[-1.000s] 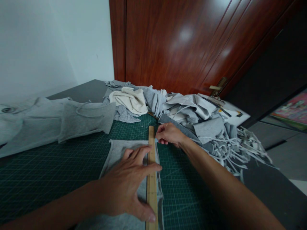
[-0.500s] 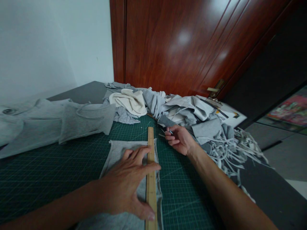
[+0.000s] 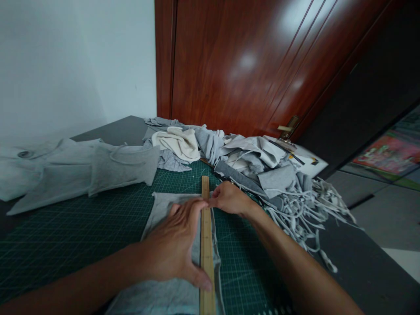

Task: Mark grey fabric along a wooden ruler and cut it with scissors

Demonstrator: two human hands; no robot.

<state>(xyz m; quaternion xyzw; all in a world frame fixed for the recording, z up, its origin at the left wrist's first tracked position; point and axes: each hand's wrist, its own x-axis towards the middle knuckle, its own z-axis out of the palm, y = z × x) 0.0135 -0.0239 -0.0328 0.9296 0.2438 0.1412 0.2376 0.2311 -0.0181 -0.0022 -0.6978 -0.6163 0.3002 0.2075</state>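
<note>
A long wooden ruler (image 3: 206, 245) lies lengthwise over a piece of grey cloth (image 3: 164, 295), near the cloth's right edge. My left hand (image 3: 175, 245) rests on both with its fingers spread, thumb and fingertips pressing on the ruler. My right hand (image 3: 229, 199) is closed in a pinch at the ruler's right side near its far end, close to my left fingertips. Whatever sits in that pinch is hidden by the fingers. Under the cloth is a green cutting mat (image 3: 243, 267) with a printed grid.
Folded grey cloth (image 3: 123, 168) lies at the left. A cream cloth (image 3: 179, 144) and a heap of grey pieces (image 3: 249, 153) line the back. Thin cloth strips (image 3: 302, 214) tangle at the right. Behind stand a brown wooden door (image 3: 229, 65) and a white wall (image 3: 118, 65).
My right hand has moved left, from beside the cloth heap to the ruler's edge. Half a second ago a small, thin object showed in its fingers. My left hand stays on the ruler.
</note>
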